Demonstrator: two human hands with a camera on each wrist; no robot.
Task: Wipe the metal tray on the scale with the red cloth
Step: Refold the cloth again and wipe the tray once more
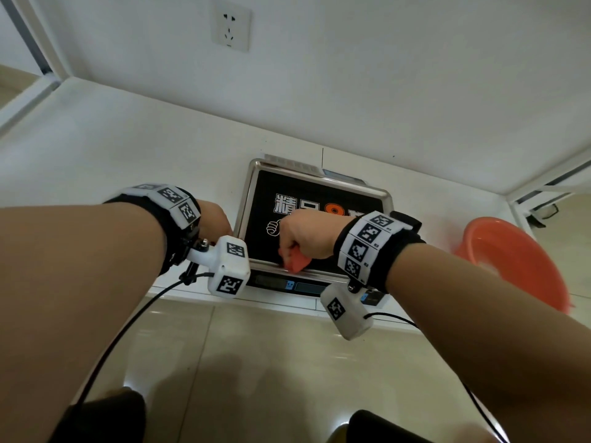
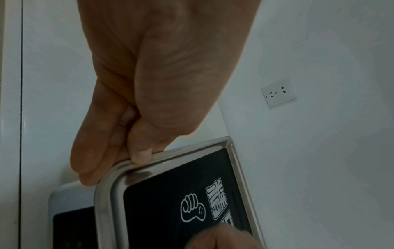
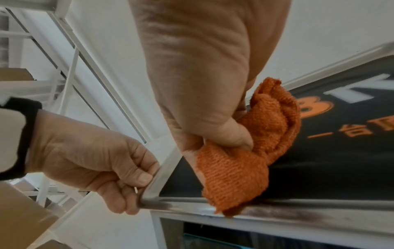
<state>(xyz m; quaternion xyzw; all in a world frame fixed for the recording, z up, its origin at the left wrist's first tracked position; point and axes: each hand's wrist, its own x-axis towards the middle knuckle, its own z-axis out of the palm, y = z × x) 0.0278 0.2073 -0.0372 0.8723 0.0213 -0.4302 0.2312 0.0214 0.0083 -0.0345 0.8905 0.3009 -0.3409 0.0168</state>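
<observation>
Item, far left: my left hand (image 1: 215, 219), thumb on top and fingers curled beneath, pinching the left rim of the metal tray (image 1: 248, 199) near its front corner. Item, centre: the tray itself, rectangular, bright steel with a raised rolled rim and rounded corners, its floor covered by a black panel printed with white and orange characters and a thumbs-up drawing; it sits on the scale (image 1: 299, 286), which stands on the white counter (image 1: 128, 139) against the wall. Item, on the tray's front rim: the red cloth (image 1: 295, 261), a bunched orange-red knit rag, gripped in my right hand (image 1: 303, 238), whose fingers are closed round it. Item, far right: an orange plastic basin (image 1: 518, 260), well apart from the tray.
</observation>
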